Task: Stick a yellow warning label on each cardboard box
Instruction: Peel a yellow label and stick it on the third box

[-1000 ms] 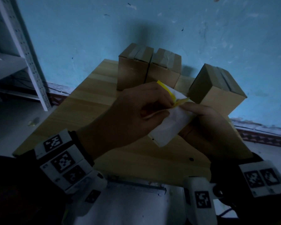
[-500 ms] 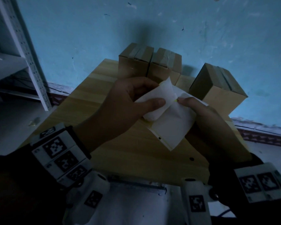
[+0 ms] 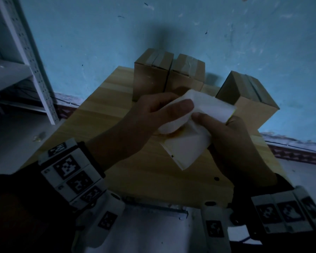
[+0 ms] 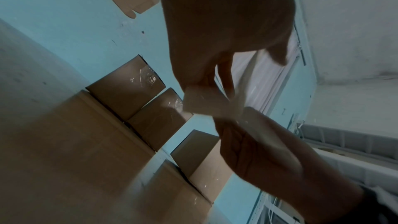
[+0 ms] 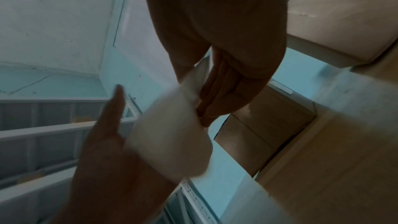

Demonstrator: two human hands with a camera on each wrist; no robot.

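Left hand (image 3: 150, 115) is pinching the white backing sheet (image 3: 188, 150), thumb over a folded flap; right hand (image 3: 233, 143) is gripping the same sheet, thumb on top. I am seeing the label (image 3: 233, 112) only as a yellow sliver at the far right corner; its face is turned away. Sheet is hanging above the tabletop (image 3: 106, 106), long axis pointing away from me toward three cardboard boxes (image 3: 150, 83). The right-hand box (image 3: 252, 110) is sitting nearest the right hand. Wrist views are blurring.
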